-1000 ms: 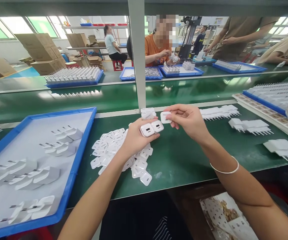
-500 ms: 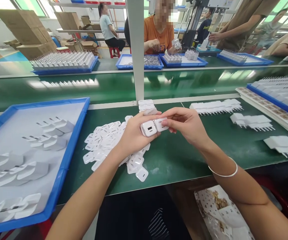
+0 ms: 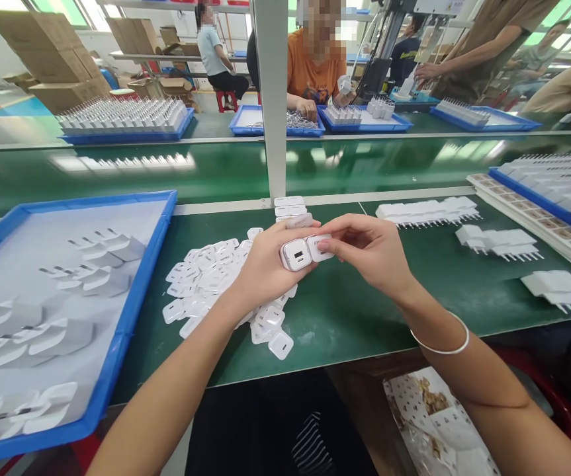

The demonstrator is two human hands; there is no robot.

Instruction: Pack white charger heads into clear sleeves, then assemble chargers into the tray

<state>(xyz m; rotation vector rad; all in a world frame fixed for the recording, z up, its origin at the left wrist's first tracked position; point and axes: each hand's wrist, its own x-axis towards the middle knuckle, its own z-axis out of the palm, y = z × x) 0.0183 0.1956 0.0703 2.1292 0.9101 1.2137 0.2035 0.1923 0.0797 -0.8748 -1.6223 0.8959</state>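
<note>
My left hand [image 3: 260,264] is closed around a white plug charger [image 3: 296,255], whose square face with two port slots is turned toward me. Between the thumb and fingers of my right hand [image 3: 364,248] is a small white cover plate [image 3: 319,247] with faint print, right beside the charger's face. Another white piece [image 3: 299,221] shows at the top of my left hand; its hold is partly hidden. Under and left of my left hand lies a loose pile of white cover plates [image 3: 210,268], with a short stack [image 3: 289,206] behind.
A blue-rimmed tray [image 3: 136,311] with pronged chargers stands at left. Rows of chargers [image 3: 429,210] lie at right, near another blue tray [image 3: 538,188]. A white post [image 3: 271,99] rises ahead. Across the bench, a person in orange [image 3: 315,66] works over trays.
My hands and the pieces in them have hardly moved; the print on the cover plate is more covered by my right thumb. The person opposite has lowered a hand into the tray of metal parts.
</note>
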